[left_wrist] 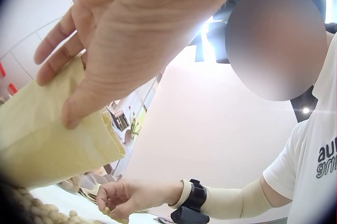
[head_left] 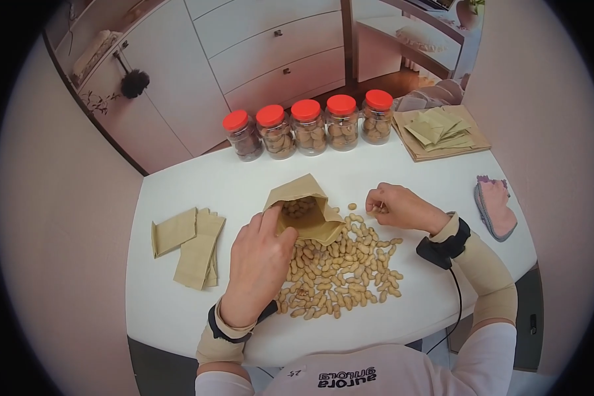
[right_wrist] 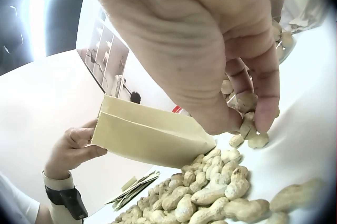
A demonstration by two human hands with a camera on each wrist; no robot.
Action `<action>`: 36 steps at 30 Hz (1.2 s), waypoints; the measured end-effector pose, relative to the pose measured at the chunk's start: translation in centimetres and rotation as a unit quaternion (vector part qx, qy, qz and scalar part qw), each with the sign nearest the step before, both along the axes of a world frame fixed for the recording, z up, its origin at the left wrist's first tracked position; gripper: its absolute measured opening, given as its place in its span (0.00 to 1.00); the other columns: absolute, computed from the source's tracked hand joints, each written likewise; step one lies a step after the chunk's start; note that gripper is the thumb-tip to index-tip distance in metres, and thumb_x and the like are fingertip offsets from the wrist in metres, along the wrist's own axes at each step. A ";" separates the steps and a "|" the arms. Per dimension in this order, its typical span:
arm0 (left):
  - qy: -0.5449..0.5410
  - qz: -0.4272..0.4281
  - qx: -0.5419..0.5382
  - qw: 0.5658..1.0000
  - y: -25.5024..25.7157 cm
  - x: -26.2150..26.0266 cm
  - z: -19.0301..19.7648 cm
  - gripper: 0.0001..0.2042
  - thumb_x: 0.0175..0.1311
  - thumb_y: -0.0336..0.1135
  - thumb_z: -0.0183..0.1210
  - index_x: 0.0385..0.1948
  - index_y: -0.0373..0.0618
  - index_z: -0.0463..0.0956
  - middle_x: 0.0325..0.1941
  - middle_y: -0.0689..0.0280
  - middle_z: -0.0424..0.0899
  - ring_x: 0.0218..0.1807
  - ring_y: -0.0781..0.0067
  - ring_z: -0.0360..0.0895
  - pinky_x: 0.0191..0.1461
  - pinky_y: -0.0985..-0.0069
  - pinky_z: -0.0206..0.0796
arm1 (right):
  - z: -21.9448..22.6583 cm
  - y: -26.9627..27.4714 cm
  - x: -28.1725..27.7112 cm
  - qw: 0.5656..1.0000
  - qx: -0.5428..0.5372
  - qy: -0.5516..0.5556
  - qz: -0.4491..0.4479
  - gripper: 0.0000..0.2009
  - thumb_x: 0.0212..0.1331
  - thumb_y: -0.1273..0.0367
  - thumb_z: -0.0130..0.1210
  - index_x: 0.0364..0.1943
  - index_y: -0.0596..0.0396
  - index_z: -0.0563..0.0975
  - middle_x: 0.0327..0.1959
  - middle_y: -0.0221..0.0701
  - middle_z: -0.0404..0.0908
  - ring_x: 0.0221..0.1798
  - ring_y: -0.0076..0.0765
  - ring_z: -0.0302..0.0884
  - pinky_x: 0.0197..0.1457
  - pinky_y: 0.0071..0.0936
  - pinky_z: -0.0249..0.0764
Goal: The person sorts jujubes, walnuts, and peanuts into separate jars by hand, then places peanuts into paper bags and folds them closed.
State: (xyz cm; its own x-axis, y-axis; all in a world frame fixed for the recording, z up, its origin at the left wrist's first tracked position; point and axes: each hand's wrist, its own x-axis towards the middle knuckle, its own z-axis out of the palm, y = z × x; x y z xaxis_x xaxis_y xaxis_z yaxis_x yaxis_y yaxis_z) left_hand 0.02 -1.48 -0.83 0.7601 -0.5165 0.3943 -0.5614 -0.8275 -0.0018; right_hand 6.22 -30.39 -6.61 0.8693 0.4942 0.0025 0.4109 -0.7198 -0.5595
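Observation:
A tan paper bag [head_left: 305, 188] lies tilted over a spread of unshelled peanuts [head_left: 343, 267], its mouth facing the person and several peanuts visible inside. My left hand [head_left: 261, 251] grips the bag at its rim, with the thumb [left_wrist: 73, 114] against the paper in the left wrist view. Just right of the bag's mouth, my right hand [head_left: 406, 206] is low over the table. Between its thumb and fingers it pinches a few peanuts [right_wrist: 247, 121], seen in the right wrist view. A single peanut [head_left: 352, 206] lies between that hand and the bag.
Several red-lidded jars [head_left: 309, 132] line the table's back edge. Folded paper bags [head_left: 201, 254] lie at left, and more small bags [head_left: 435, 129] rest on larger brown paper at back right. A pink and grey sock-like item [head_left: 496, 208] sits near the right edge.

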 end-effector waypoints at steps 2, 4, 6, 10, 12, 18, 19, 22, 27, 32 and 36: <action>-0.003 -0.002 -0.005 1.000 0.1 0.1 0.0 0.04 0.46 0.26 0.59 0.25 0.40 0.77 0.53 0.52 0.76 0.47 0.59 0.74 0.45 0.68 0.68 | 0.3 0.2 -0.1 1.000 0.004 0.013 -0.005 0.10 0.49 0.77 0.55 0.37 0.54 0.76 0.35 0.35 0.74 0.38 0.39 0.76 0.45 0.32 0.74; -0.009 0.006 0.007 1.000 0.1 0.1 0.0 0.06 0.49 0.29 0.65 0.30 0.45 0.81 0.51 0.59 0.76 0.45 0.60 0.76 0.43 0.67 0.69 | -0.1 0.4 0.1 1.000 -0.004 0.007 -0.009 0.10 0.49 0.77 0.55 0.38 0.54 0.76 0.36 0.35 0.74 0.39 0.40 0.76 0.45 0.33 0.74; -0.008 0.008 0.007 1.000 0.1 0.1 -0.1 0.06 0.49 0.29 0.65 0.30 0.45 0.81 0.51 0.59 0.76 0.46 0.60 0.76 0.43 0.67 0.69 | -0.6 0.5 0.6 1.000 -0.011 0.000 -0.014 0.11 0.49 0.77 0.55 0.39 0.54 0.76 0.36 0.35 0.74 0.40 0.41 0.76 0.45 0.33 0.74; 0.000 0.013 0.007 1.000 0.2 0.1 0.0 0.06 0.49 0.29 0.64 0.30 0.45 0.81 0.52 0.58 0.76 0.46 0.60 0.76 0.43 0.67 0.69 | -2.1 0.3 1.7 0.999 -0.038 -0.025 -0.013 0.12 0.50 0.76 0.56 0.41 0.55 0.76 0.41 0.36 0.73 0.43 0.43 0.77 0.47 0.34 0.75; -0.003 0.011 0.005 1.000 0.2 0.1 0.0 0.06 0.49 0.29 0.64 0.30 0.45 0.81 0.52 0.58 0.76 0.46 0.60 0.76 0.43 0.67 0.69 | -2.5 0.2 1.7 0.999 -0.052 -0.012 -0.006 0.12 0.51 0.75 0.56 0.42 0.55 0.76 0.42 0.37 0.73 0.43 0.43 0.77 0.48 0.34 0.75; -0.005 0.001 -0.004 1.000 0.2 0.2 -0.2 0.06 0.47 0.28 0.62 0.28 0.42 0.79 0.53 0.55 0.76 0.47 0.60 0.75 0.44 0.67 0.68 | -2.0 0.5 0.9 0.999 -0.033 0.028 -0.013 0.14 0.51 0.75 0.57 0.44 0.55 0.77 0.43 0.38 0.72 0.42 0.43 0.78 0.48 0.34 0.76; -0.004 -0.008 -0.010 1.000 0.2 0.1 -0.2 0.05 0.46 0.26 0.60 0.26 0.40 0.77 0.54 0.52 0.76 0.48 0.59 0.74 0.44 0.67 0.67 | -2.1 0.4 0.9 0.999 -0.038 0.027 -0.006 0.14 0.51 0.75 0.57 0.44 0.55 0.78 0.43 0.37 0.73 0.41 0.44 0.78 0.48 0.34 0.76; -0.002 -0.008 -0.011 1.000 0.2 0.2 -0.2 0.05 0.46 0.26 0.60 0.26 0.40 0.77 0.54 0.52 0.75 0.48 0.59 0.74 0.44 0.67 0.67 | -2.5 0.6 0.9 0.999 -0.043 0.018 -0.004 0.13 0.50 0.75 0.58 0.42 0.54 0.78 0.42 0.37 0.73 0.41 0.44 0.78 0.47 0.34 0.76; -0.004 0.012 0.012 1.000 0.2 0.1 0.0 0.06 0.50 0.30 0.64 0.30 0.45 0.81 0.52 0.59 0.76 0.47 0.61 0.76 0.43 0.68 0.70 | -2.4 0.8 1.0 0.999 -0.048 0.008 -0.008 0.11 0.50 0.76 0.58 0.40 0.54 0.78 0.39 0.37 0.73 0.40 0.45 0.78 0.46 0.35 0.75; -0.002 0.014 0.016 1.000 0.1 0.1 0.0 0.06 0.51 0.30 0.64 0.30 0.45 0.81 0.52 0.59 0.76 0.47 0.61 0.76 0.44 0.68 0.70 | -1.2 1.6 2.5 0.997 -0.008 -0.071 -0.012 0.10 0.50 0.76 0.57 0.38 0.53 0.78 0.38 0.38 0.74 0.40 0.45 0.77 0.45 0.36 0.75; -0.005 -0.010 -0.011 1.000 0.1 0.1 -0.1 0.05 0.45 0.26 0.59 0.25 0.40 0.76 0.53 0.52 0.76 0.46 0.59 0.75 0.43 0.68 0.68 | -0.8 3.2 3.1 0.999 -0.007 -0.046 0.014 0.11 0.50 0.76 0.56 0.39 0.56 0.78 0.39 0.41 0.74 0.42 0.49 0.77 0.47 0.38 0.75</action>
